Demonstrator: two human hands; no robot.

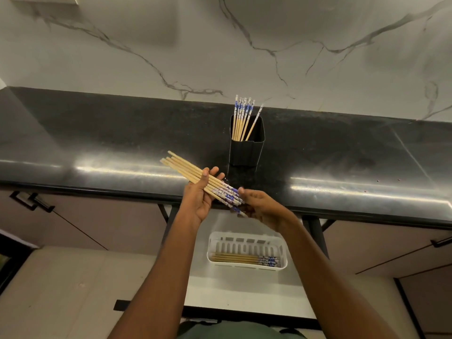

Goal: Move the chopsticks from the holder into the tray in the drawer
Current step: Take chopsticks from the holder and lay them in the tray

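Several chopsticks [204,180] lie as one bundle across the two hands, just above the front edge of the dark worktop [97,143]. The left hand [199,198] supports the bundle from below near its middle, palm up, with the fingers curled around it. The right hand [260,204] closes loosely on the patterned ends. I judge that the person holds both ends like this to line the sticks up, so that they go flat into the tray.

Beyond the hands stands the black holder [247,145], a square cup with rounded corners and ribbed walls. About eight more chopsticks [243,118] stand in it and lean against its wall, so the task is only partly done. Below the hands, in the open drawer [220,287], sits the white tray [247,249]. It looks like plastic, with slots in its bottom, and a few chopsticks [244,259] already lie in it side by side.

All the sticks are thin, pale wood or bamboo, with blue and white decoration at the thick end. The worktop is polished and reflects the light strongly.
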